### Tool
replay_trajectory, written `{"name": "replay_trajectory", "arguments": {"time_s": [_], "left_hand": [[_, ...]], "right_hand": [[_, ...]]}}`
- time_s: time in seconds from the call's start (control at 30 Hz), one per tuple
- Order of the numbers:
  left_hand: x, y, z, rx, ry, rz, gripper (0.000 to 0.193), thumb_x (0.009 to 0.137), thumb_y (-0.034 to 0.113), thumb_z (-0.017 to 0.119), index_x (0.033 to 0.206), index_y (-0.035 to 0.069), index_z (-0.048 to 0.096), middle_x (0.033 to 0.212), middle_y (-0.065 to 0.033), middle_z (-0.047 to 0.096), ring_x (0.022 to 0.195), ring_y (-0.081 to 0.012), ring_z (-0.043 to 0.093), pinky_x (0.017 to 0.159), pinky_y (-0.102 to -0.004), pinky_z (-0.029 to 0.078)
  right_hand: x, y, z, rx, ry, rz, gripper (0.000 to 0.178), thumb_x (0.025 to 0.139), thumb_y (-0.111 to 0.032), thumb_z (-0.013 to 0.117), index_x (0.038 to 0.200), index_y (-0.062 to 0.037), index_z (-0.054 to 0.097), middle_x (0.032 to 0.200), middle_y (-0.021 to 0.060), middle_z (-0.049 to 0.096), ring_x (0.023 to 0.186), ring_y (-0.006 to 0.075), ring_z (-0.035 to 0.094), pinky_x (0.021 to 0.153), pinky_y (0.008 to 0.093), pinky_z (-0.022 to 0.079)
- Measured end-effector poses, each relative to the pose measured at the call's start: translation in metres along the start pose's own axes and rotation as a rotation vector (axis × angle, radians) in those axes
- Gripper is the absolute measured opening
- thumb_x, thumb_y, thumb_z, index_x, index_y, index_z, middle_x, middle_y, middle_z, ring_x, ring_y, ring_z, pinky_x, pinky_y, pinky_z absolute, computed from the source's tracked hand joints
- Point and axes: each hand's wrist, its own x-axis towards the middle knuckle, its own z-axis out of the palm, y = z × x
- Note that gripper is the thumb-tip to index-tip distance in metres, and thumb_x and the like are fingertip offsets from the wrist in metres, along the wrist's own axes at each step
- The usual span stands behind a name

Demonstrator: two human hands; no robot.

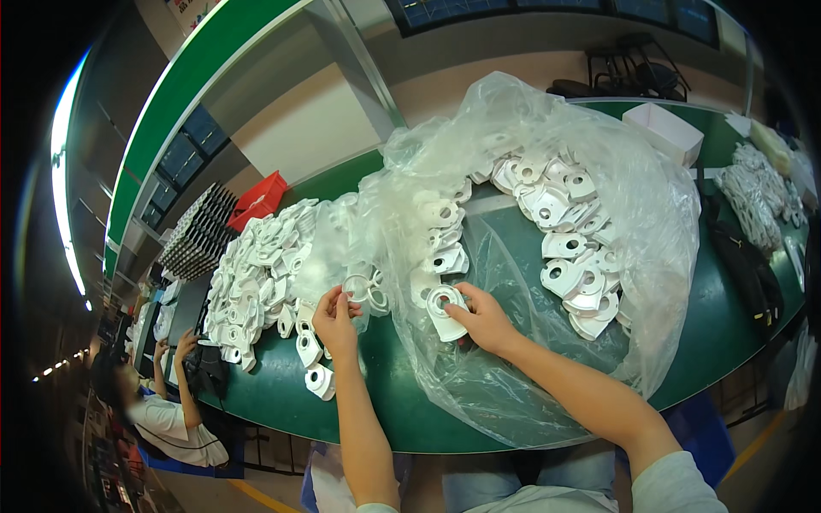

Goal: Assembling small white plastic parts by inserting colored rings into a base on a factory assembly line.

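My right hand (486, 320) grips a white plastic part (446, 327) between thumb and fingers. The part has a rounded end with a ring-shaped hole and a flat, flared end. To its left, my left hand (337, 323) is raised with thumb and fingertips pressed together; whatever they pinch, if anything, is too small to make out. Several white rings (376, 297) lie just right of those fingertips. A large clear plastic bag (663, 282) spreads open under and beyond my right hand, with piles of similar white parts (564, 248) in it.
A big heap of white parts (256, 282) covers the green table (393, 423) on the left. Behind it are a red bin (259, 198) and stacked dark trays (201, 229). A white box (664, 132) stands at the far right. At far left another person (175, 423) works.
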Motion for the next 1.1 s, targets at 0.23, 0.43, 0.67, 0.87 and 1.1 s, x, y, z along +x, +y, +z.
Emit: {"name": "replay_trajectory", "arguments": {"time_s": [0.23,0.43,0.67,0.87,1.1], "left_hand": [[-0.001,0.002,0.002,-0.079,0.061,-0.059,0.021,0.088,0.006,0.055,0.106,-0.005,0.057,0.085,-0.0082,0.062,0.063,-0.0103,0.057,0.054,-0.0214,0.048],[0.000,0.005,0.000,0.050,0.057,-0.009,0.016,0.086,0.009,0.059,0.098,0.000,0.066,0.073,0.0020,0.057,0.061,-0.0044,0.046,0.054,-0.0174,0.032],[-0.004,0.016,0.002,0.135,0.038,-0.004,0.018,0.086,0.009,0.059,0.100,0.001,0.067,0.076,0.0012,0.059,0.062,-0.0041,0.046,0.055,-0.0179,0.034],[-0.010,0.031,0.007,-0.041,-0.079,-0.132,0.021,0.084,0.005,0.060,0.104,0.000,0.065,0.081,-0.0023,0.061,0.063,-0.0059,0.049,0.055,-0.0186,0.037],[-0.027,0.042,0.028,0.038,-0.263,-0.051,0.024,0.076,-0.003,0.065,0.101,-0.002,0.064,0.087,-0.0047,0.063,0.076,-0.0094,0.058,0.064,-0.0206,0.043]], "right_hand": [[0.001,0.001,-0.002,-0.010,-0.013,0.012,0.025,0.090,-0.014,0.053,0.111,-0.0023,0.049,0.079,0.0034,0.062,0.059,0.0061,0.055,0.049,0.0212,0.041],[0.000,-0.002,-0.002,-0.007,-0.031,0.018,0.023,0.090,-0.015,0.053,0.110,-0.0029,0.049,0.078,0.0025,0.061,0.056,0.0059,0.053,0.048,0.0209,0.040],[0.002,0.006,-0.003,0.011,-0.033,0.008,0.022,0.090,-0.015,0.053,0.109,-0.0036,0.050,0.076,0.0022,0.061,0.055,0.0063,0.053,0.047,0.0215,0.040],[0.001,-0.001,-0.003,0.045,-0.023,0.010,0.021,0.090,-0.016,0.054,0.106,-0.0041,0.051,0.073,0.0027,0.061,0.050,0.0076,0.052,0.044,0.0224,0.040],[0.003,-0.007,-0.006,0.155,-0.088,0.120,0.022,0.094,-0.025,0.046,0.104,-0.0060,0.052,0.074,0.0017,0.059,0.050,0.0085,0.053,0.043,0.0216,0.042]]}}
